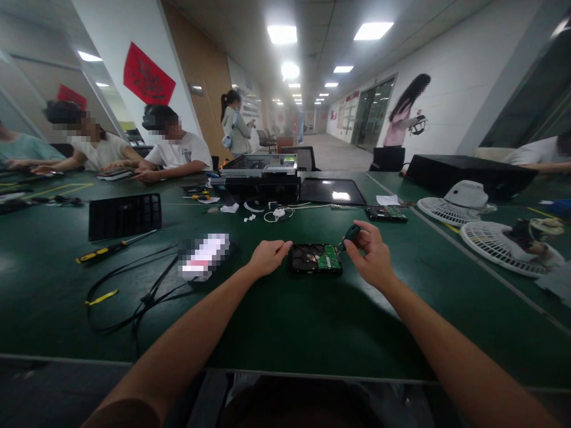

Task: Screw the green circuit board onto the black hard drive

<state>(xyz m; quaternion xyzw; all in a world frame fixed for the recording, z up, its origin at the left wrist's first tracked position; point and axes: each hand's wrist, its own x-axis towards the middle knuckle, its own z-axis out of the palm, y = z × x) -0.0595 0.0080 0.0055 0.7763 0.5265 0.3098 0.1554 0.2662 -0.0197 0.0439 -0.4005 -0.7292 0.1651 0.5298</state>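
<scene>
A black hard drive (307,259) lies flat on the green table, its green circuit board facing up on the right half. My left hand (269,257) is closed at the drive's left edge, fingertips pressed together against the corner; whether anything small is pinched there I cannot make out. In my right hand (371,254) is a screwdriver (352,232) with a dark green handle, held tilted between thumb and fingers. Its thin shaft slants down to the right edge of the circuit board. The exact spot the tip touches is too small to tell.
Left of me are a lit phone (204,257), black cables (147,303), a yellow-black screwdriver (102,252) and a black screen (125,217). Ahead stand an opened metal case (259,166), a flat panel (332,191) and another drive (386,213). White fan parts (504,246) lie right. Several people sit or stand around.
</scene>
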